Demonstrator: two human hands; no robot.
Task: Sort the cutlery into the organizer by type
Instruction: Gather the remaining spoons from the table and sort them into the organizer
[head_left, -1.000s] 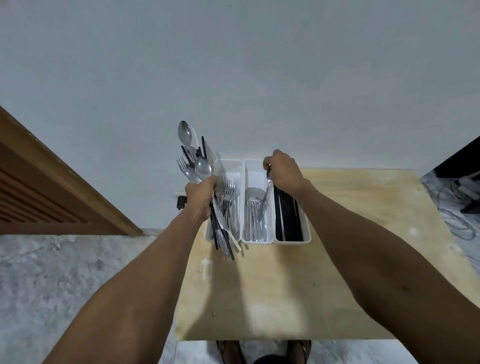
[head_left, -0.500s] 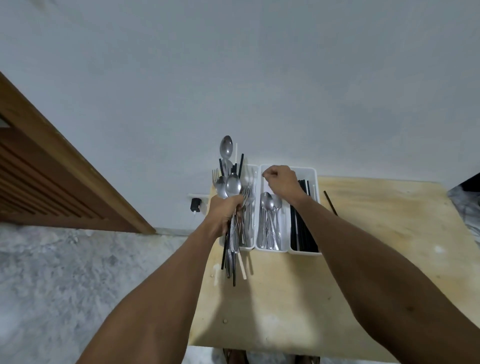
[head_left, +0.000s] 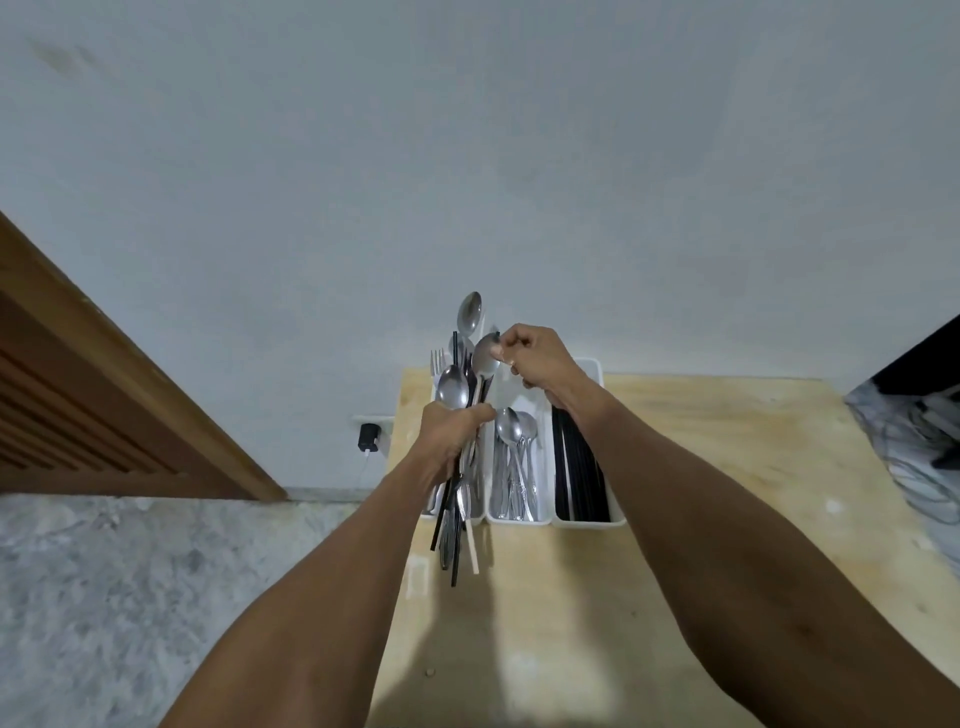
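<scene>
Organizer's (head_left: 587, 522) left compartment contents, mostly hidden behind the left hand's (head_left: 451, 431) bundle (head_left: 460, 395).

Plain pale grey-white wall (head_left: 467, 156) fills upper view. Wooden louvred door (head_left: 78, 405) at left. Grey speckled stone floor (head_left: 130, 597) below. Light plywood counter (head_left: 701, 519) against wall. Black plug in wall socket (head_left: 369, 435) just left of counter. Tangled cables (head_left: 930, 452) at far right.

Looks like a plain room in a home. Pale painted wall (head_left: 467, 156), bare. Marbled stone floor (head_left: 130, 597) below. Wooden louvred door (head_left: 78, 405) at the left. Small plywood table (head_left: 727, 467) pushed against the wall, with a white cutlery organizer (head_left: 587, 524) on it. Black charger (head_left: 369, 436) plugged in a low wall socket, beside the table.
</scene>
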